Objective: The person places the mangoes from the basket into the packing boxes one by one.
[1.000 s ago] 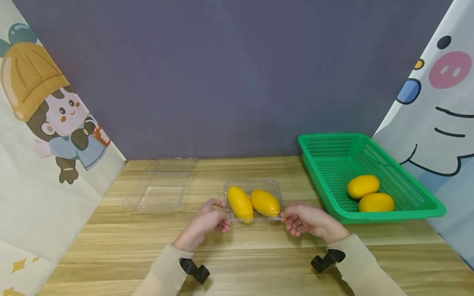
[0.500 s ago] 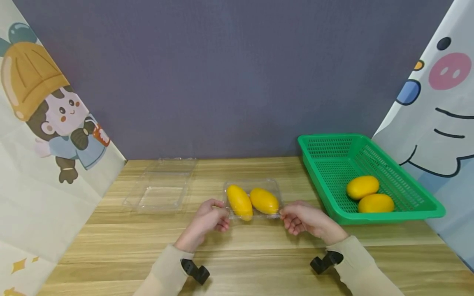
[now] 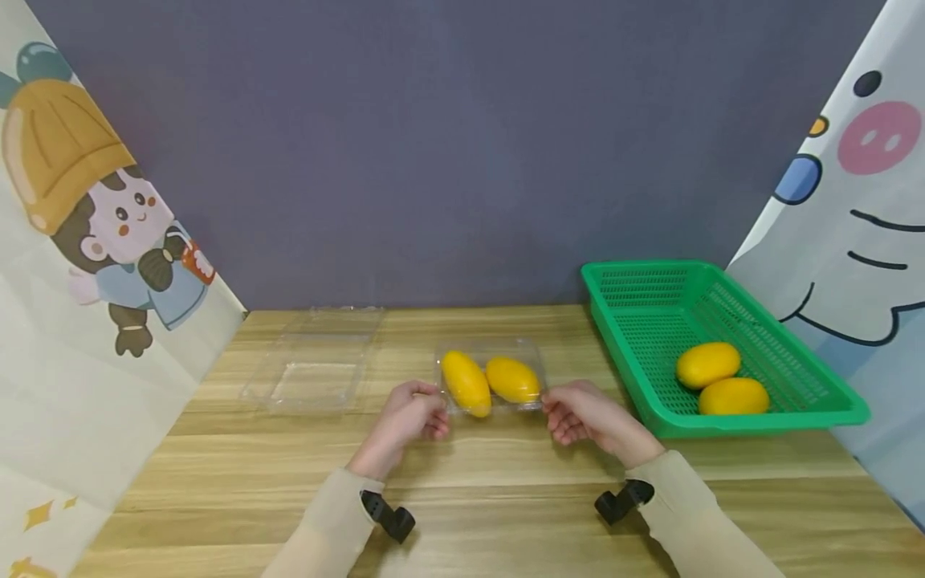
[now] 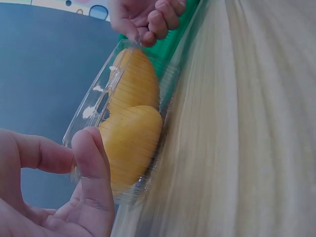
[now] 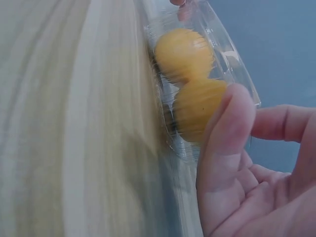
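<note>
A clear plastic fruit box (image 3: 533, 352) lies between my two hands in the head view, with two yellow mangoes (image 3: 466, 385) inside. My left hand (image 3: 408, 419) pinches its near left corner between thumb and forefinger. At the near right corner, my right hand (image 3: 588, 419) pinches the box the same way. Both wrist views show the thumbs (image 5: 232, 123) on the near side of the clear rim (image 4: 84, 111). The mangoes lie side by side behind the see-through wall, the left one nearly lengthwise and the right one slanted.
A second clear plastic box (image 3: 318, 385) stands opened out on the left of the wooden table (image 3: 462, 514). To the right is a green slotted basket (image 3: 636, 353) holding two more mangoes (image 3: 708, 365). A dark grey wall (image 3: 462, 160) closes off the back.
Both hands have shifted the fruit box with its mangoes a little away from me, toward the back wall. The basket and the other box have stayed put.
</note>
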`<state>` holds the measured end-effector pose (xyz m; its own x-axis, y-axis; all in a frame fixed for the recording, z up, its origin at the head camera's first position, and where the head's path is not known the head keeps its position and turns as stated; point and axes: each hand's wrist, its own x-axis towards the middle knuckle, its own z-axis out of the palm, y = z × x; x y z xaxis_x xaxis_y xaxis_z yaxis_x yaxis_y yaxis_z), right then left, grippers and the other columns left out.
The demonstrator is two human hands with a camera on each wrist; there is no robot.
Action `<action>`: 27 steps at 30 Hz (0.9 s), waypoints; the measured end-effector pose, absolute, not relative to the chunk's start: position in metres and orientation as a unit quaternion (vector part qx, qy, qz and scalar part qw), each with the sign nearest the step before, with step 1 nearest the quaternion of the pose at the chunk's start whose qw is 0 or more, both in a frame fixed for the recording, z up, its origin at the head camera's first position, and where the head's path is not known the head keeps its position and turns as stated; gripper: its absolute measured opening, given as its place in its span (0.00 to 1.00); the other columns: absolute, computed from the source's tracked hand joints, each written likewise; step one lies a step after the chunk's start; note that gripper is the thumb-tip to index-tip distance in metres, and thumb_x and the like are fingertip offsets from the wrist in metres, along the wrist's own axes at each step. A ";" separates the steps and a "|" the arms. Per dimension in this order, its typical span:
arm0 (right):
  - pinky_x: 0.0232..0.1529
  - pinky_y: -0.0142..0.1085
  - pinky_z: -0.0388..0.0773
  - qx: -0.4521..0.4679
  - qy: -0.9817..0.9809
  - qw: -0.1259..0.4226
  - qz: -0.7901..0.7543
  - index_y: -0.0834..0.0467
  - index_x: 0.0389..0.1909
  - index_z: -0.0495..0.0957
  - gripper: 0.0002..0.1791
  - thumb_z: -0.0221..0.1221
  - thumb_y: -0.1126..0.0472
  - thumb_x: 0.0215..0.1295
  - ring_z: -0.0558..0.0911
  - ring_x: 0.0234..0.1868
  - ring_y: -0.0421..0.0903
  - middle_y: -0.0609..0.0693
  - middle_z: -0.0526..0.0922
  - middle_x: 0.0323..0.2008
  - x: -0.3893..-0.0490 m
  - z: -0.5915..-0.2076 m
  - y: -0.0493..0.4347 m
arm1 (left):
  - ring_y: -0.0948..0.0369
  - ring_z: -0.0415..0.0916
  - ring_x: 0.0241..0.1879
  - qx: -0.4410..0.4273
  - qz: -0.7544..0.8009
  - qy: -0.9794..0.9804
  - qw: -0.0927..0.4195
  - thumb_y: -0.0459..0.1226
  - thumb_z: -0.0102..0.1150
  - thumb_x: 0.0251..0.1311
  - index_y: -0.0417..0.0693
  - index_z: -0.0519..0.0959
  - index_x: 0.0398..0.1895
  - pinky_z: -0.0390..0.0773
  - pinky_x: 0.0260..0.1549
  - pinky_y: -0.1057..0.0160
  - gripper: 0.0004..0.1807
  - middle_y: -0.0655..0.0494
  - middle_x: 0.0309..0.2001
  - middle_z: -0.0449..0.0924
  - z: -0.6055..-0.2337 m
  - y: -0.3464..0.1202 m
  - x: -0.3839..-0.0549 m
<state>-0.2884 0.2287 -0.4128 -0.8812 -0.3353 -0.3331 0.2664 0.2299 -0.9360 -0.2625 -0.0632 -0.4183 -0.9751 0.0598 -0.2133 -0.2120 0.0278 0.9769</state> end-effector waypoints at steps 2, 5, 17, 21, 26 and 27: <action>0.21 0.31 0.80 -0.017 0.746 0.238 -0.622 0.68 0.35 0.77 0.13 0.56 0.60 0.67 0.78 0.17 0.41 0.49 0.79 0.19 -0.292 -0.413 0.226 | 0.58 0.79 0.22 -0.059 0.697 0.708 0.097 0.29 0.55 0.63 0.28 0.70 0.55 0.84 0.26 0.62 0.19 0.37 0.32 0.80 -0.419 -0.064 -0.266; 0.22 0.31 0.80 -0.003 0.744 0.232 -0.626 0.68 0.34 0.76 0.12 0.55 0.61 0.67 0.78 0.17 0.41 0.49 0.79 0.18 -0.296 -0.414 0.223 | 0.58 0.78 0.21 -0.067 0.705 0.699 0.097 0.28 0.54 0.63 0.28 0.70 0.55 0.83 0.25 0.62 0.18 0.39 0.31 0.80 -0.420 -0.064 -0.273; 0.23 0.31 0.81 0.038 0.737 0.202 -0.644 0.67 0.36 0.74 0.11 0.52 0.61 0.70 0.78 0.18 0.42 0.50 0.79 0.19 -0.312 -0.411 0.211 | 0.59 0.77 0.22 -0.088 0.717 0.686 0.087 0.27 0.52 0.61 0.25 0.70 0.57 0.83 0.26 0.64 0.21 0.43 0.29 0.79 -0.420 -0.060 -0.294; 0.23 0.31 0.81 0.042 0.733 0.196 -0.650 0.67 0.33 0.74 0.11 0.51 0.62 0.70 0.78 0.18 0.42 0.50 0.79 0.19 -0.317 -0.412 0.210 | 0.59 0.77 0.23 -0.091 0.717 0.686 0.086 0.27 0.52 0.61 0.25 0.71 0.57 0.83 0.27 0.64 0.21 0.40 0.32 0.80 -0.419 -0.059 -0.302; 0.21 0.30 0.79 0.051 0.726 0.189 -0.659 0.69 0.33 0.73 0.12 0.50 0.63 0.71 0.77 0.17 0.42 0.49 0.79 0.18 -0.324 -0.414 0.209 | 0.59 0.77 0.24 -0.091 0.721 0.681 0.086 0.27 0.52 0.61 0.24 0.71 0.58 0.83 0.28 0.65 0.21 0.42 0.32 0.79 -0.420 -0.059 -0.310; 0.21 0.30 0.79 0.052 0.724 0.188 -0.661 0.70 0.34 0.73 0.12 0.50 0.63 0.70 0.77 0.17 0.41 0.49 0.79 0.18 -0.326 -0.415 0.208 | 0.59 0.77 0.24 -0.092 0.722 0.680 0.085 0.27 0.52 0.61 0.24 0.71 0.58 0.83 0.28 0.65 0.22 0.43 0.32 0.79 -0.420 -0.058 -0.311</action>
<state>-0.3255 0.2083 -0.4146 -0.9236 -0.1732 -0.3419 0.3247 0.1205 -0.9381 -0.3107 -0.0583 -0.4200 -0.9685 -0.0028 -0.2489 -0.2483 -0.0596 0.9669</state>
